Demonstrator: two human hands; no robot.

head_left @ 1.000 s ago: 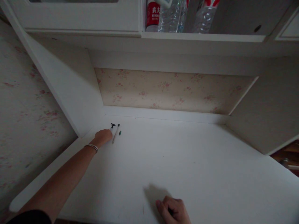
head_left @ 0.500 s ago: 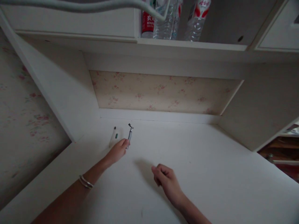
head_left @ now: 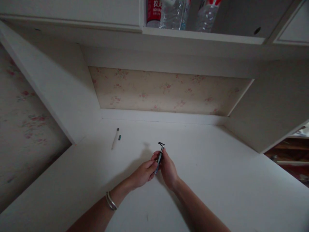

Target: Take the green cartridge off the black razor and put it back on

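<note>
A slim grey-and-black razor (head_left: 158, 158) is pinched by the left hand (head_left: 143, 174) and right hand (head_left: 169, 169) (its head free) — above the white desk (head_left: 217, 183).

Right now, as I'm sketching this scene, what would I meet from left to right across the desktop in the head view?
Slim white dark-tipped stick, small green piece, left hand, razor, right hand.

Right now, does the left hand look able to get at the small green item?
Probably yes: nothing visible stands between the left hand and the small green item, though the hand grips the razor and would likely have to let go first.
</note>
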